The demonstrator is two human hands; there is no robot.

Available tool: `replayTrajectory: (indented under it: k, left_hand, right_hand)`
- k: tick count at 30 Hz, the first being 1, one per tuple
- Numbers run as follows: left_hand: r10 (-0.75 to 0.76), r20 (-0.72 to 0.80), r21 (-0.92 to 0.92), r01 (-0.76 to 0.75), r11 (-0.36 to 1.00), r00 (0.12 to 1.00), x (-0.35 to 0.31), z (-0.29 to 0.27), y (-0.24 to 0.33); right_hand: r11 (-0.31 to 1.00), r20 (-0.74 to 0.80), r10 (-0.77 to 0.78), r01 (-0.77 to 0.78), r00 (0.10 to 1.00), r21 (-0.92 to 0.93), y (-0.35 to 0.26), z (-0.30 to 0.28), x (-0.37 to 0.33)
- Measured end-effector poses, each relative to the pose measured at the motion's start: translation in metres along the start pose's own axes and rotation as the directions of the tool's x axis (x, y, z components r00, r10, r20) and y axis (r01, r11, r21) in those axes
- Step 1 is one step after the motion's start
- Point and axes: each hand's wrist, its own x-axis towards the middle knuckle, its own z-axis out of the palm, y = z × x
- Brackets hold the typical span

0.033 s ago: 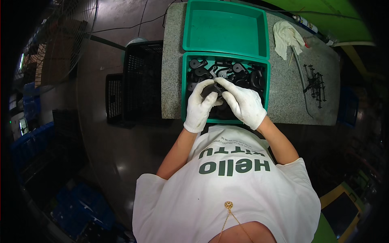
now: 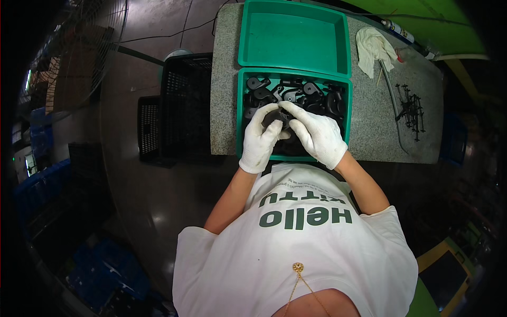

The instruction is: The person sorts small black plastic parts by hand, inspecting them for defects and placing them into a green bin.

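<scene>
Both my hands wear white gloves and meet over the near green tray [image 2: 242, 100], which is filled with black moulded plastic parts [image 2: 312, 90]. Between them is a dark rounded plastic part [image 2: 273, 118], mostly covered by fingers. My left hand [image 2: 260, 138] curls round its left side, thumb on top. From the right, my right hand [image 2: 320, 136] grips the same part with its fingertips, the index finger reaching across its far edge. What lies under the fingers is hidden.
Behind stands a second green tray [image 2: 293, 42] on the speckled table [image 2: 369, 116]. To the right are a white cloth [image 2: 374, 50], a grey tube [image 2: 393, 100], a pile of thin black pieces [image 2: 411, 112] and a spray can [image 2: 398, 31]. Black crates [image 2: 185, 105] stand left of the table.
</scene>
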Motion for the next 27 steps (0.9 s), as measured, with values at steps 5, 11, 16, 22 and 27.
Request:
replayTrajectory:
  k: [5,11,16,22,27]
  left_hand:
    - [-0.030,0.037,-0.023,0.031,0.999,0.999,-0.004,0.000,0.004]
    - [-0.011,0.050,0.148,0.003,0.989,0.999,-0.004,-0.006,0.000]
    - [0.112,0.123,0.237,-0.138,0.961,0.986,-0.009,-0.007,-0.005]
    - [0.101,0.023,0.368,-0.102,0.924,0.995,-0.009,-0.004,-0.005]
    - [0.169,-0.002,0.373,-0.156,0.914,0.986,-0.008,-0.005,-0.014]
  right_hand:
    - [1.000,0.046,0.006,-0.004,0.999,-0.029,-0.005,-0.003,0.000]
    - [0.999,0.065,0.027,-0.025,0.998,-0.041,-0.006,-0.002,0.000]
    - [0.998,0.087,-0.006,0.012,0.996,-0.063,-0.009,-0.002,-0.001]
    - [0.993,0.069,-0.043,0.050,0.997,-0.104,-0.008,0.005,-0.005]
    - [0.995,0.049,-0.030,0.034,0.998,-0.090,-0.007,0.010,-0.007]
